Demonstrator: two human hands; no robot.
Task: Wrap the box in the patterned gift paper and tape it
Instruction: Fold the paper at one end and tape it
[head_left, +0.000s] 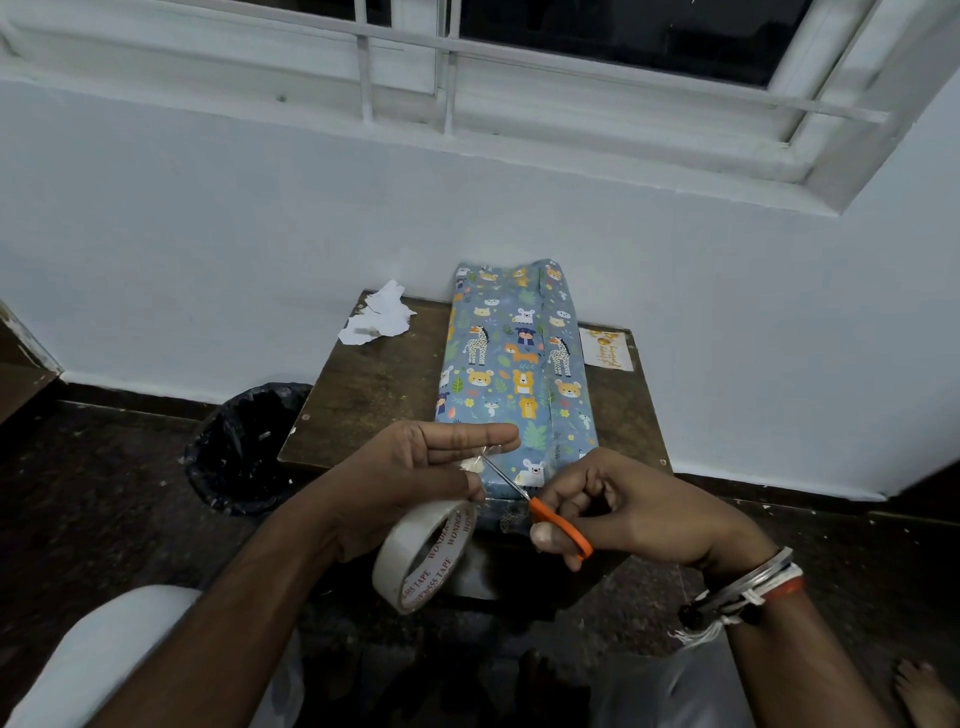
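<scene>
Tape-cutting step. Left hand (415, 467) pinches a pulled tape strip (484, 458), with the tape roll (415, 564) hanging under it. Right hand (639, 514) grips the orange scissors (558, 525), blades at the strip. The wrapped box (511, 374) lies on the wooden table (363, 395) just beyond. Next, likely: snip, then press the strip onto the near end fold.

What sits around me: a worn brown wooden surface (363, 395) against a white wall (208, 234).
Torn white paper scraps (379, 317) lie at the surface's far left corner, and a small white card (607, 349) with gold lettering lies at its far right edge. On the dark floor (93, 467) just left of the surface stands a bin (244, 447) lined with a black bag. Above, a window (623, 36) has white grille bars (363, 67).
</scene>
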